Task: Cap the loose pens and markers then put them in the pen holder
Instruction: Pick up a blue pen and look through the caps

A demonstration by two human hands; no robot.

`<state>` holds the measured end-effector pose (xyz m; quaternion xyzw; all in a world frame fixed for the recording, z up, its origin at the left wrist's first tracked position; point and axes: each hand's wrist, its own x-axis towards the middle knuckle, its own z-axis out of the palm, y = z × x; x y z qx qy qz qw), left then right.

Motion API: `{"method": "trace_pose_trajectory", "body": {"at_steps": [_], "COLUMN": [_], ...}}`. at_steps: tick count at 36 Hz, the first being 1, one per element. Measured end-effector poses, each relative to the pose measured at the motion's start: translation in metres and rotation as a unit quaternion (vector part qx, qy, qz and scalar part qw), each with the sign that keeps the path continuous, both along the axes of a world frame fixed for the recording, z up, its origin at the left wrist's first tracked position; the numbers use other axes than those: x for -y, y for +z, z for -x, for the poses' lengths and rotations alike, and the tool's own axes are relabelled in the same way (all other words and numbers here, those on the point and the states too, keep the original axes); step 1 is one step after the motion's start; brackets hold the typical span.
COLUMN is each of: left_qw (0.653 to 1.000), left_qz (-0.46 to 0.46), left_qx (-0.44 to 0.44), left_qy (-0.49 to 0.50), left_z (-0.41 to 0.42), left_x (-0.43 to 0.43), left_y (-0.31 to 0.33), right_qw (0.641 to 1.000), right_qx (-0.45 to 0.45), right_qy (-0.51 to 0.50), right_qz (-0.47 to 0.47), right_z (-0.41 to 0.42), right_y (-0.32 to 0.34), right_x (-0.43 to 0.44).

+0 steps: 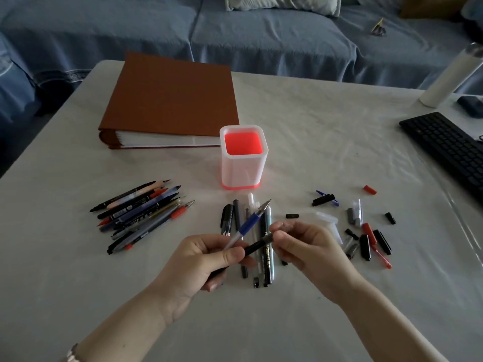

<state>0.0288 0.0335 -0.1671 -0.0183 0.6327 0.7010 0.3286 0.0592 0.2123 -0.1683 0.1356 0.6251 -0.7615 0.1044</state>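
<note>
My left hand [209, 262] holds two pens: an uncapped blue-grip pen [251, 219] pointing up and right, and a black pen [257, 246] lying across it. My right hand [305, 246] pinches the far end of that black pen, where a grey cap sits. The white pen holder [244, 163] with a red inside and red base stands behind, with nothing in it. A heap of uncapped pens [141, 212] lies to the left. Several pens [264, 257] lie under my hands. Loose caps [366, 239], black, red, grey and clear, are scattered to the right.
A brown binder [170, 100] lies behind the holder on the white tablecloth. A black keyboard [447, 150] is at the right edge, with a white bottle [449, 77] behind it. A blue sofa [235, 35] runs along the far side.
</note>
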Motion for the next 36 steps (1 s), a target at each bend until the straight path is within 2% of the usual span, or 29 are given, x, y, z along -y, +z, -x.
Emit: {"method": "trace_pose_trajectory", "body": {"at_steps": [3, 8, 13, 16, 18, 21, 24, 26, 30, 36], "left_qw": [0.998, 0.972, 0.963, 0.957, 0.954, 0.956, 0.956, 0.956, 0.956, 0.957], "left_qz": [0.044, 0.155, 0.184, 0.204, 0.215, 0.206, 0.203, 0.200, 0.197, 0.192], "left_qx": [-0.037, -0.161, -0.173, -0.184, -0.190, -0.195, -0.202, -0.205, -0.208, -0.209], "left_qy": [0.020, 0.072, 0.091, 0.093, 0.090, 0.081, 0.069, 0.065, 0.057, 0.051], "left_z": [0.001, 0.011, 0.017, 0.017, 0.017, 0.016, 0.015, 0.015, 0.014, 0.013], "left_x": [-0.004, 0.005, 0.018, 0.020, 0.020, 0.019, 0.019, 0.018, 0.015, 0.013], "left_y": [-0.007, -0.023, -0.024, -0.026, -0.027, -0.024, -0.023, -0.023, -0.022, -0.018], "right_qw": [1.000, 0.993, 0.960, 0.942, 0.915, 0.846, 0.804, 0.779, 0.760, 0.739], "right_qx": [0.014, 0.015, -0.006, 0.011, 0.001, -0.027, -0.019, 0.015, 0.059, 0.039], "right_qy": [-0.016, -0.066, -0.058, -0.041, -0.052, -0.083, -0.090, -0.051, 0.015, 0.009], "right_qz": [-0.018, -0.100, -0.275, -0.333, -0.400, -0.527, -0.588, -0.625, -0.647, -0.673], "right_z": [0.005, 0.027, 0.045, 0.049, 0.051, 0.051, 0.053, 0.053, 0.053, 0.053], "right_y": [-0.006, -0.005, -0.018, -0.029, -0.032, -0.033, -0.035, -0.039, -0.046, -0.050], "right_x": [0.006, -0.005, -0.008, -0.005, -0.012, -0.038, -0.070, -0.089, -0.107, -0.106]}}
